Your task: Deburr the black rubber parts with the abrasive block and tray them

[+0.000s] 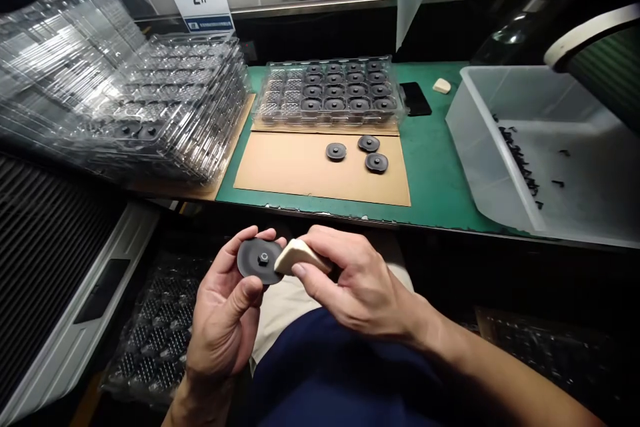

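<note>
While the left hand (225,307) pinched the round black rubber disc (259,261) at lower centre, the right hand (350,287) gripped a cream wedge-shaped block (296,255) against its edge; hard rubbing could probably flick the disc loose.

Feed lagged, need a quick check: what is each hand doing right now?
Left hand: closed on the black disc, held by its rim.
Right hand: closed on the beige block, its tip touching the disc.
</note>
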Available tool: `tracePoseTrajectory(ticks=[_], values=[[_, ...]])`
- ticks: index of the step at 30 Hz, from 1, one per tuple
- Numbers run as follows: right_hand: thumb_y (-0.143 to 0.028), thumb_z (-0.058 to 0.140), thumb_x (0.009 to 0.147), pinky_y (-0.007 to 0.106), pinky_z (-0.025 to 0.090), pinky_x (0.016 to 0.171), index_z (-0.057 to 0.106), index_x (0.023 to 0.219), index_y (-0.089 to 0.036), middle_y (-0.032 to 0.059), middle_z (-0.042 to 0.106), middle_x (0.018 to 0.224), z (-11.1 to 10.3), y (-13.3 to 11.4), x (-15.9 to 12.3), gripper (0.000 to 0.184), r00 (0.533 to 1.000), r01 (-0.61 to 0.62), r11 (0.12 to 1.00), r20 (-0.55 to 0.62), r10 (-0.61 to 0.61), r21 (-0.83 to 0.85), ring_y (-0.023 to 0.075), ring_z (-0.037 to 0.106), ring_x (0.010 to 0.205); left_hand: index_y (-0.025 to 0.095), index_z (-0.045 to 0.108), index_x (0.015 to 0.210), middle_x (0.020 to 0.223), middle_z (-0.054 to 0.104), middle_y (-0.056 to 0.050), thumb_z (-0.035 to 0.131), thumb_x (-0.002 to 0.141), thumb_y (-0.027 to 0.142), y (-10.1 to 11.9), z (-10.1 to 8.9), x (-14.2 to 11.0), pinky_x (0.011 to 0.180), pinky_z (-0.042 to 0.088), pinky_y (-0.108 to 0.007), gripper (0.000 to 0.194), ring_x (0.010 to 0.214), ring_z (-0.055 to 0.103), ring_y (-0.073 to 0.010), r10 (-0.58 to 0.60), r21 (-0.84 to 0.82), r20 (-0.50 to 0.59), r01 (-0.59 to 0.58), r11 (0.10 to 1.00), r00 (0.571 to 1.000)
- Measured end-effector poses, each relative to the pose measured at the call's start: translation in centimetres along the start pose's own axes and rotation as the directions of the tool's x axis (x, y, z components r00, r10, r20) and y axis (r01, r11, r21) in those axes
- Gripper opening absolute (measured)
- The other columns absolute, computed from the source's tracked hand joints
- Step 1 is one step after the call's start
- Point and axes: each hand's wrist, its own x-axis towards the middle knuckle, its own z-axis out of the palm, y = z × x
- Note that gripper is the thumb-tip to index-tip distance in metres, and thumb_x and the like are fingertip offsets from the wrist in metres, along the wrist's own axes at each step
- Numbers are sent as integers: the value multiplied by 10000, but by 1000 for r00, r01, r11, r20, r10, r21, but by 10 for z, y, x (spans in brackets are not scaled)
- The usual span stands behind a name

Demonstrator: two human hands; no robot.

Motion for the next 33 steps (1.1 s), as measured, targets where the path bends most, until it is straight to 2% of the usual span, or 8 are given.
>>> tracePoseTrajectory(ticks=[3,7,11,15,18,22,27,33], values=[[-198,537,996,273,276,646,445,765,-154,-15,451,764,-1,0,2,252,1000,12,996,-6,-13,-88,104,373,678,203,666,1394,1467,606,-165,823,930,206,0,0,-1,1091,543,-281,490,1287,647,-274,24,7,18,-24,1000,1000],[-202,527,1017,259,293,617,465,771,-156,-30,429,733,0,-3,5,259,997,-20,999,78,16,48,94,369,643,222,667,1398,1478,600,-149,849,911,229,1,0,-3,1112,535,-308,520,1323,620,-293,45,3,40,-46,999,998],[-172,528,1024,255,321,683,558,835,-138,-10,494,811,4,-2,8,194,997,37,997,-61,-41,-75,101,423,720,240,673,1389,1480,600,-132,858,897,200,2,-1,-1,1154,506,-349,528,1363,586,-314,59,10,33,-60,998,998],[-195,554,1020,247,314,618,534,780,-143,-25,453,742,4,-4,7,246,998,-34,994,63,28,103,92,398,657,249,679,1382,1471,608,-126,894,871,244,3,0,-1,1132,530,-365,555,1344,599,-325,43,0,23,-43,999,999],[-200,557,1008,247,324,640,556,791,-139,-15,482,769,2,-5,5,226,998,-43,998,-33,45,44,95,417,684,241,701,1358,1451,624,-129,914,848,238,2,2,-2,1108,542,-322,553,1309,628,-304,21,0,4,-21,1000,1000],[-215,548,1013,245,325,616,532,775,-147,-22,459,740,1,2,4,248,994,-65,991,91,55,117,94,409,656,243,704,1362,1461,617,-145,923,838,264,0,2,-2,1097,559,-381,569,1311,625,-344,-27,-18,-15,26,999,1000],[-222,551,1026,274,335,693,649,868,-133,11,516,834,2,22,4,206,990,-57,977,-138,29,-206,117,445,735,219,706,1367,1448,627,-161,903,865,270,-4,-2,1,1121,518,-292,542,1366,586,-310,-89,-56,-14,89,995,996],[-234,557,1049,264,353,639,644,849,-133,-3,493,778,-3,8,1,240,995,-72,991,82,63,116,109,442,691,249,687,1409,1413,660,-124,892,876,276,-5,-4,-1,1121,517,-287,573,1326,620,-284,-89,-75,14,90,993,996]])
